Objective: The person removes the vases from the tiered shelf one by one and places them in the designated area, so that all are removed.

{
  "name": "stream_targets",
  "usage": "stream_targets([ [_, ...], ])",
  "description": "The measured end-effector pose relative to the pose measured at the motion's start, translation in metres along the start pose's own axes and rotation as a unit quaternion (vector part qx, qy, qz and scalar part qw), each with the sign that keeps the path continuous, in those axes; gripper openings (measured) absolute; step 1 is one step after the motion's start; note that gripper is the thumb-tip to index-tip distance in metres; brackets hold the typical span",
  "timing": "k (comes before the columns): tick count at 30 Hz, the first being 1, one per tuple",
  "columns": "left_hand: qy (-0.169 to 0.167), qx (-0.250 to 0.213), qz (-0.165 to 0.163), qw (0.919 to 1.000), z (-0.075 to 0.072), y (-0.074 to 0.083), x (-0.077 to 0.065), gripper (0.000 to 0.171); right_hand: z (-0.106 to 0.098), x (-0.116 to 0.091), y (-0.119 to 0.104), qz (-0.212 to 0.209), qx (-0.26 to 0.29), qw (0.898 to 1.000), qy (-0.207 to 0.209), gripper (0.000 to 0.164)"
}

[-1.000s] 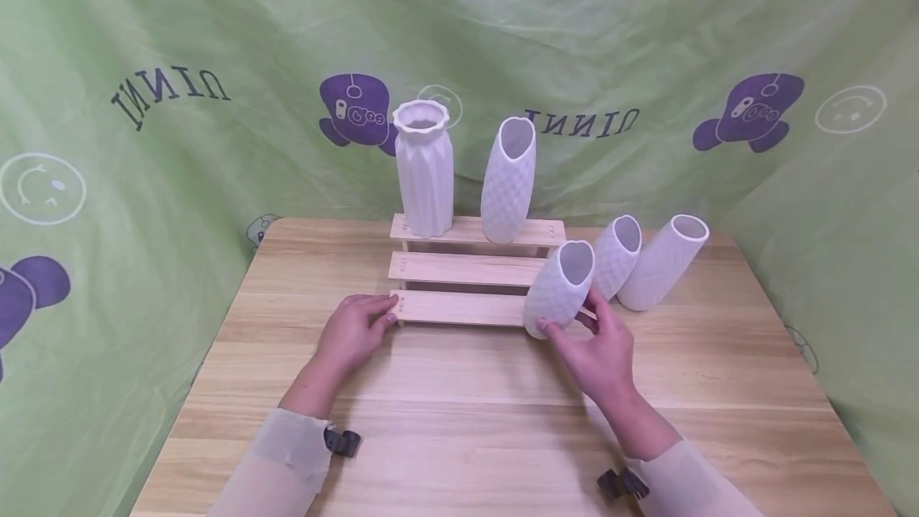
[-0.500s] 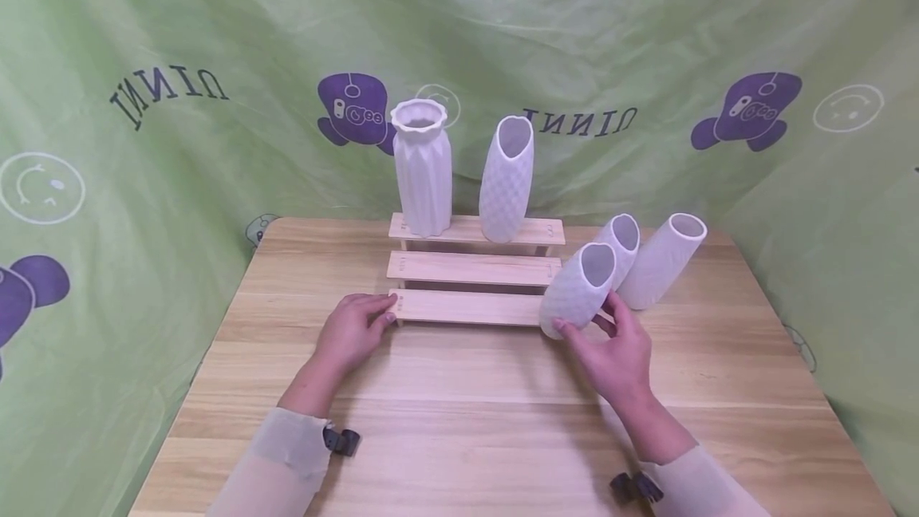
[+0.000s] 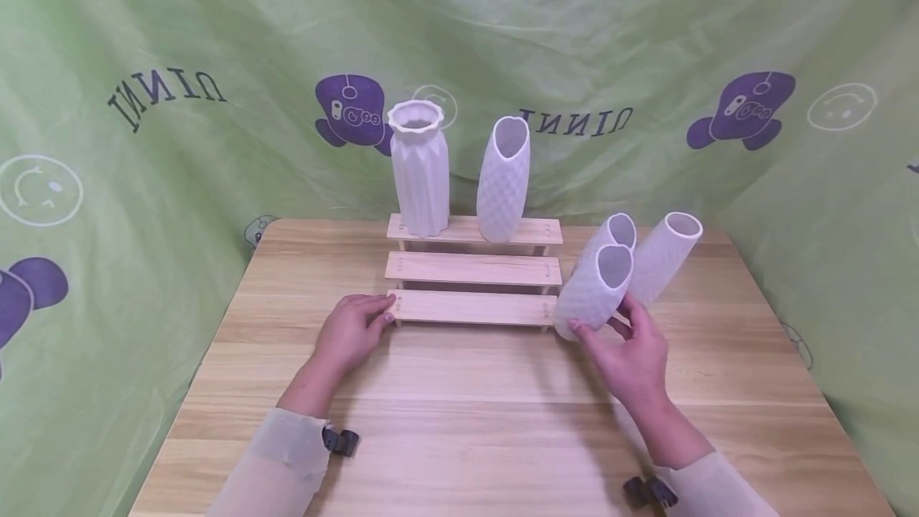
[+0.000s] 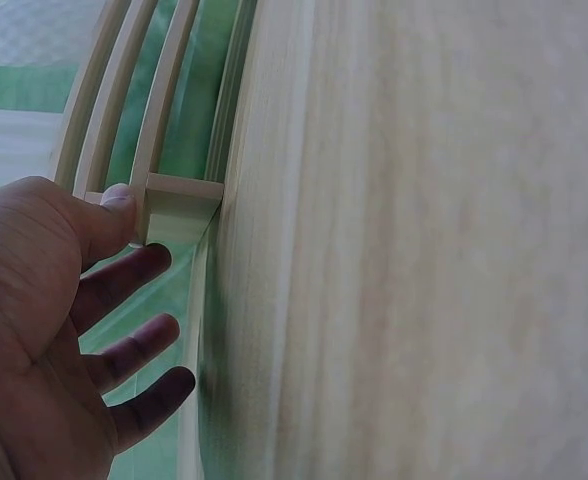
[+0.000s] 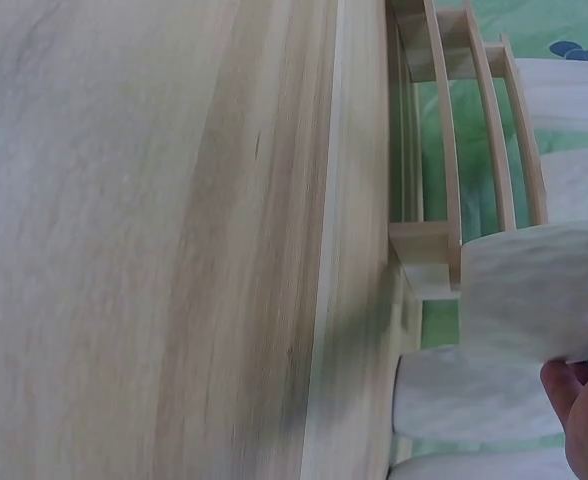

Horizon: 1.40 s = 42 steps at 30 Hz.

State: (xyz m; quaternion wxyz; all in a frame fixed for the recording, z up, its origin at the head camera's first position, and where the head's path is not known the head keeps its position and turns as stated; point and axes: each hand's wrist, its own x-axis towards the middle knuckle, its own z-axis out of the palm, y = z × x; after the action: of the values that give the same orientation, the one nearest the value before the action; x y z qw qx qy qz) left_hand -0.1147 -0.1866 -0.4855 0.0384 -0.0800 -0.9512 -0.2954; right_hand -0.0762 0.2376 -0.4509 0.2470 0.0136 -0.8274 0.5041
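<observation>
A three-tier wooden display stand point(image 3: 474, 308) sits on the table. My left hand point(image 3: 353, 333) pinches the left end of its lowest shelf between thumb and index finger; the other fingers spread loose in the left wrist view. My right hand point(image 3: 633, 357) grips a white textured vase point(image 3: 590, 297) with a slanted opening, tilted right, just off the stand's right end. The right wrist view shows this vase point(image 5: 539, 290) raised off the tabletop. On the top shelf stand a fluted white vase point(image 3: 422, 182) and a diamond-patterned white vase point(image 3: 504, 182).
Behind the held vase stands another slant-mouthed white vase point(image 3: 619, 230), partly hidden. Right of it is a round-mouthed white vase point(image 3: 666, 258). The wooden table point(image 3: 459, 437) backs onto a green patterned curtain point(image 3: 617, 22).
My right hand has carried the vase rightward, away from the lowest shelf, so the shelf's right end now shows. My left hand stays at the stand's left end.
</observation>
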Motion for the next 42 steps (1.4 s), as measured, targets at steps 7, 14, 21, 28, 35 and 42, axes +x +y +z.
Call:
stream_targets([
  [7,0.000,0.005,0.001,1.0000,0.000,-0.001,0.000,0.038,-0.006,0.002,0.001,0.003,0.001,1.000,0.001,0.072],
  [14,-0.006,0.002,-0.004,1.0000,0.000,-0.002,0.000,0.038,-0.011,0.000,0.004,0.015,-0.012,1.000,0.007,0.074],
  [21,-0.006,-0.002,-0.005,1.0000,0.001,-0.003,0.001,0.038,-0.011,0.000,0.014,0.027,-0.029,0.999,0.008,0.077],
  [28,-0.005,-0.003,-0.005,1.0000,0.001,-0.003,0.000,0.038,-0.011,0.000,0.020,0.051,-0.032,0.998,0.004,0.078],
  [35,-0.007,0.000,-0.002,1.0000,0.001,-0.002,0.000,0.039,-0.013,-0.001,0.025,0.067,-0.040,0.997,-0.001,0.075],
  [42,-0.008,0.000,-0.004,1.0000,0.002,-0.002,0.000,0.039,-0.014,0.000,0.028,0.080,-0.036,0.996,-0.009,0.074],
])
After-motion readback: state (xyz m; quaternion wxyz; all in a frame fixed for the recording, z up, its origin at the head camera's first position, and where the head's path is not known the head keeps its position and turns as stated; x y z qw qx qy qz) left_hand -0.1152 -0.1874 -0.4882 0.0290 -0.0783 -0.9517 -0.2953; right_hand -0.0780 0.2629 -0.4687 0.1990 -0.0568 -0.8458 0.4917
